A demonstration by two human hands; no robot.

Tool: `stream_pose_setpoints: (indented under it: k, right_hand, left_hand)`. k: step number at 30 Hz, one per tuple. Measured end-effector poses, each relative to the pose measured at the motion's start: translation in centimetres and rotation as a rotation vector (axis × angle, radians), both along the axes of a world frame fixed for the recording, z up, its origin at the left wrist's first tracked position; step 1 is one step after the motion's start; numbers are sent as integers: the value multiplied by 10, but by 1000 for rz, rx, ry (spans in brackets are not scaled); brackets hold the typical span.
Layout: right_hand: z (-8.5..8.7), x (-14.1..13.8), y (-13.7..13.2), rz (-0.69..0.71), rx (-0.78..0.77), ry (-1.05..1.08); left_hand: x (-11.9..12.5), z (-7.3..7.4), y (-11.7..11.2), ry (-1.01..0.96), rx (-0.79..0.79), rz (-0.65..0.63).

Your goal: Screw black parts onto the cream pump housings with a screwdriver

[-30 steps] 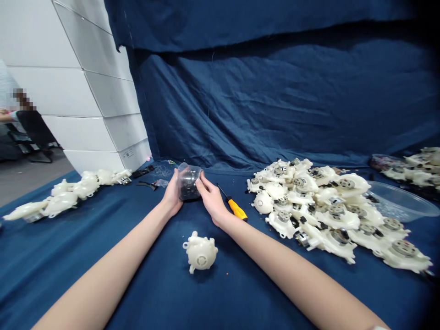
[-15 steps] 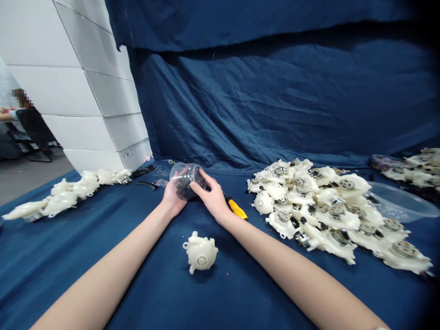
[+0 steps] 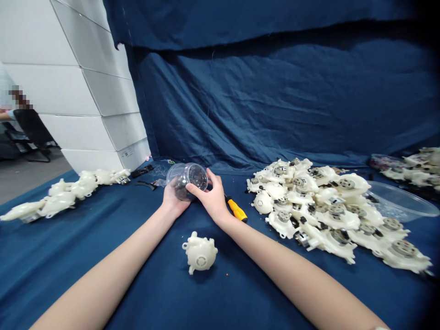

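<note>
Both my hands hold a clear plastic tub [image 3: 182,173] that lies tilted on its side, with small dark parts inside it. My left hand [image 3: 174,200] cups it from the left and below. At its right end, my right hand [image 3: 213,197] grips it, thumb in front and fingers around the far side. A yellow-handled screwdriver [image 3: 237,211] lies just right of my right hand, its tip partly hidden. Between my forearms, a cream plastic housing [image 3: 201,255] rests on the blue cloth, apart from both hands.
On the right lies a big heap of cream housings with motors [image 3: 309,197], beside a clear shallow container [image 3: 405,201]. A row of housings [image 3: 62,201] lies at left. White boxes [image 3: 120,130] stand stacked behind it. A person [image 3: 8,114] sits far left.
The tub has turned slightly in my hands, and its round right end now faces me more. My right fingers have shifted along it. The housing and heap stay put.
</note>
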State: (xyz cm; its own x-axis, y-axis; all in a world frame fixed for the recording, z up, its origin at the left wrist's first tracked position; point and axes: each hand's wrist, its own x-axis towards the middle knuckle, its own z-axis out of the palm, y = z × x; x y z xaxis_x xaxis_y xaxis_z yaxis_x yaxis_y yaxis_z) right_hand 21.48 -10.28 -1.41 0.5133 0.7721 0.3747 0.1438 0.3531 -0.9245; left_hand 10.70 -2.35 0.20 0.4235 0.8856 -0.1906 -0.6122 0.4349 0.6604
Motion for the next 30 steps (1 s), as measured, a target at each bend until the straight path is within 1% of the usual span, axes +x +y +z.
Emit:
stream_pose_setpoints:
  k: [8, 14, 19, 22, 24, 28, 30]
  right_hand:
    - [0, 1, -1, -24, 19, -6]
    - [2, 2, -2, 7, 15, 5]
    - [5, 1, -4, 46, 1, 51]
    - [3, 2, -3, 88, -30, 106]
    - [2, 4, -1, 142, -55, 153]
    - [5, 5, -6, 335, -65, 218]
    - [9, 5, -10, 442, -53, 224]
  left_hand:
    - [1, -6, 0, 12, -6, 29]
    - [1, 1, -3, 20, -1, 36]
    - [1, 7, -6, 76, 64, 53]
    - [2, 13, -5, 172, 153, 65]
    - [1, 20, -4, 270, 241, 59]
    - [-6, 42, 0, 545, 471, 23]
    - [-7, 53, 5, 699, 611, 37]
